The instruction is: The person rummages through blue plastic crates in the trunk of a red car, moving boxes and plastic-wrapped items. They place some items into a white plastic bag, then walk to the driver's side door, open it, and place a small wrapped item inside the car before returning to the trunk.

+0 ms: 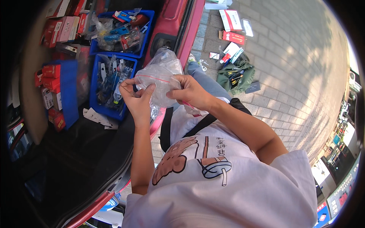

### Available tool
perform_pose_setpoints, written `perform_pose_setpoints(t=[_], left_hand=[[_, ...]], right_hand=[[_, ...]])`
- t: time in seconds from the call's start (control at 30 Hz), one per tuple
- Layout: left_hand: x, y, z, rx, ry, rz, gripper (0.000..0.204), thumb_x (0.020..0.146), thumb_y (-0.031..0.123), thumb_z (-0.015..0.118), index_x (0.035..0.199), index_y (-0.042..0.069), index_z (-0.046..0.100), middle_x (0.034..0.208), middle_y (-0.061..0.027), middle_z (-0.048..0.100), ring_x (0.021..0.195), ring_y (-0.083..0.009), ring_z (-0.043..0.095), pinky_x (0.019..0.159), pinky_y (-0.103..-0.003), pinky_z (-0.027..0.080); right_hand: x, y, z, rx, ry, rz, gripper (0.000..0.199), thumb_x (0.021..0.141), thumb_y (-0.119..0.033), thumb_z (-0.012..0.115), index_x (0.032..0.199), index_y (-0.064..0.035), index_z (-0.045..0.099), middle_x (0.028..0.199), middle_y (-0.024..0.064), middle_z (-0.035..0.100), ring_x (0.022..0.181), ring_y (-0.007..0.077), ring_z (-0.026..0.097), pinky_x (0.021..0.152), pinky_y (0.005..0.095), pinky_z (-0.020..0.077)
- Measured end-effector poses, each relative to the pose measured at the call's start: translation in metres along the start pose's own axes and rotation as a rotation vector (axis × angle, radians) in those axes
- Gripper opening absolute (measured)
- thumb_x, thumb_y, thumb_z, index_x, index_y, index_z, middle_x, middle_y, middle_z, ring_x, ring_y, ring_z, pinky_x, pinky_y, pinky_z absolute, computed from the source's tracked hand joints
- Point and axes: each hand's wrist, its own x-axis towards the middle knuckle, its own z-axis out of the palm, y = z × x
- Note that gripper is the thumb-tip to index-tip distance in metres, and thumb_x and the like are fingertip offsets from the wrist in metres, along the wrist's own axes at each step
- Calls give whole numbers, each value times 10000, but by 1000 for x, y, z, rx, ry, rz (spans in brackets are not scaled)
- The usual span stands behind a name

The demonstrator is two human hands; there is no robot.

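Between my hands, in front of my body, is a clear plastic zip bag (161, 89) with a red line across its top. My left hand (136, 99) pinches the bag's left edge, thumb raised beside it. On the other side, my right hand (193, 91) grips the bag with curled fingers. Something pink and white (194, 111) shows below my right hand; its kind is unclear. What the bag holds, if anything, I cannot make out.
Left, the open car trunk (102, 152) holds two blue bins, a far bin (149, 38) and a near bin (93, 81), full of small packaged parts, and several red boxes (51, 78). On the paving at right lie cartons (230, 20) and a green bag (237, 78) with tools.
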Motion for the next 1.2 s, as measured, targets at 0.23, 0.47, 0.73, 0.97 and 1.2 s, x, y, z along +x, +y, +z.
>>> perform_pose_setpoints(t=[0.23,0.47,0.73,0.97,1.2], left_hand=[[-47,21,-22,336,-82,-114,223,659,21,681,729,29,469,748,-7,473,618,-128,448,552,-255,371],[-29,10,-12,370,150,-41,149,718,38,634,741,-14,496,626,-26,429,514,-142,367,495,-257,323],[-42,17,30,389,37,56,108,816,43,567,902,0,517,586,-54,501,514,-94,458,498,-231,379],[-62,-12,46,391,-235,261,116,828,88,581,847,3,504,661,-111,559,583,-157,568,516,-263,418],[-54,-30,36,-167,-246,-146,188,840,191,600,856,14,539,699,-13,505,573,-80,422,523,-221,354]], right_hand=[[-26,7,26,-423,-221,0,174,727,-46,607,865,40,543,687,60,556,607,103,483,589,256,416],[-4,-8,29,-23,346,48,132,768,-54,640,852,12,562,757,33,589,604,70,512,531,228,413],[19,-15,-3,225,777,-105,268,778,-155,616,999,-34,527,774,35,561,555,83,480,471,233,407],[14,4,-32,366,623,65,199,899,-171,455,986,-9,531,842,100,591,696,204,588,624,329,495],[40,8,-26,411,729,137,214,921,-178,381,963,-9,506,861,133,566,741,271,562,672,430,478]])
